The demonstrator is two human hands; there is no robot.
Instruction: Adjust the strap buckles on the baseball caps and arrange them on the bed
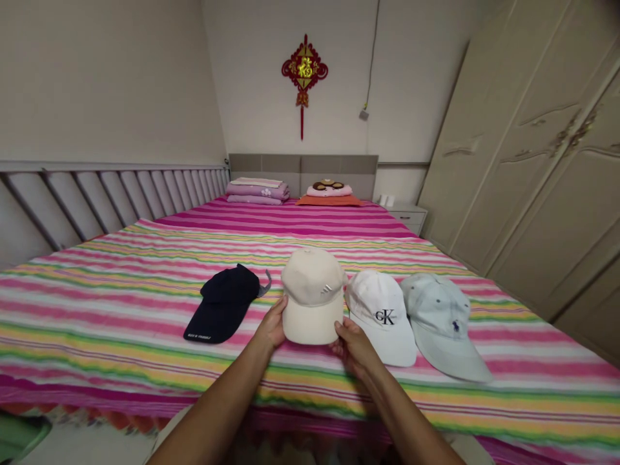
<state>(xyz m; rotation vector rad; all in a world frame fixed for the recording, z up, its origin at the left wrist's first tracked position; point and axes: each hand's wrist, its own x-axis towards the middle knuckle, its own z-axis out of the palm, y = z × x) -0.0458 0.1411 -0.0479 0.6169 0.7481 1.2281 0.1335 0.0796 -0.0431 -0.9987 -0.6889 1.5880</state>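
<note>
Between my two hands is a cream baseball cap (310,290) with a small striped logo, its brim toward me. My left hand (276,321) grips the left side of the brim, fingers partly hidden behind it. On the brim's right edge, my right hand (353,342) pinches with the thumb on top. Just right of it lies a white baseball cap (375,307) with black letters, and beside that a pale blue baseball cap (438,310) with a small dark emblem. A dark navy baseball cap (225,303) rests to the left, its grey strap sticking out.
The caps are on a bed with a striped sheet (121,310). Folded purple bedding (256,190) and a pink folded item (329,188) sit near the headboard (339,168). A metal railing (121,200) runs along the left, a wardrobe (523,148) stands right.
</note>
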